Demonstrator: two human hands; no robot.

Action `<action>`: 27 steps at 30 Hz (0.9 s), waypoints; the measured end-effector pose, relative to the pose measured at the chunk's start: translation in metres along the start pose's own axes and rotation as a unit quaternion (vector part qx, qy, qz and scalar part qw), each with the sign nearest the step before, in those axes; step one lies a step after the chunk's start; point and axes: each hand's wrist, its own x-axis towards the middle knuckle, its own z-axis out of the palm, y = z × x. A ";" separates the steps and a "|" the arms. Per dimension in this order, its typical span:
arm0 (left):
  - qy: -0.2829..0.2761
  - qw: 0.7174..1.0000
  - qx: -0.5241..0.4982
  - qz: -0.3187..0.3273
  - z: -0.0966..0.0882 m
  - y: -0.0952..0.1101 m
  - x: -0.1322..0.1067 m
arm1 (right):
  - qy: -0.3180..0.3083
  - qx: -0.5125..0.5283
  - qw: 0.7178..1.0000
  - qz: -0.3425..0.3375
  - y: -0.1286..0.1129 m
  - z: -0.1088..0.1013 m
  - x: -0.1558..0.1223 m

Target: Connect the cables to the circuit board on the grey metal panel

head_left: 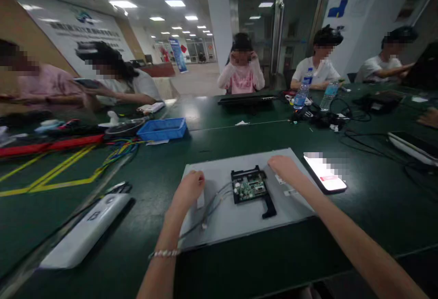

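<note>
A light grey panel (219, 226) lies on the table in front of me. On it sits a black plastic frame (269, 208) with a green circuit board (251, 189) in it. Grey cables (214, 203) run from the board's left side toward the panel's front left. My left hand (191, 188) is curled closed over the panel's left part, next to a small white strip (200, 200); whatever its fingers hold is hidden. To the right of the frame, my right hand (282, 167) is closed, knuckles up, its fingertips hidden. Small pale pieces (290, 193) lie near it.
A lit phone (325, 173) lies right of the panel, a white power bank (87, 230) to the left. Farther back are a blue tray (162, 129), water bottles (301, 91), dark cables (362, 141) and a black keyboard-like bar (246, 100). Several people sit around the table.
</note>
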 end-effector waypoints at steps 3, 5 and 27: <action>-0.007 0.999 0.024 -0.040 -0.005 0.006 -0.004 | 0.007 0.007 1.000 0.011 0.000 0.003 -0.003; 0.019 0.996 0.051 -0.067 -0.007 0.015 -0.006 | 0.025 0.025 0.999 0.022 0.000 0.005 -0.006; -0.066 0.956 -0.204 0.200 -0.001 0.082 -0.023 | 0.065 0.129 0.987 -0.068 -0.080 -0.019 0.034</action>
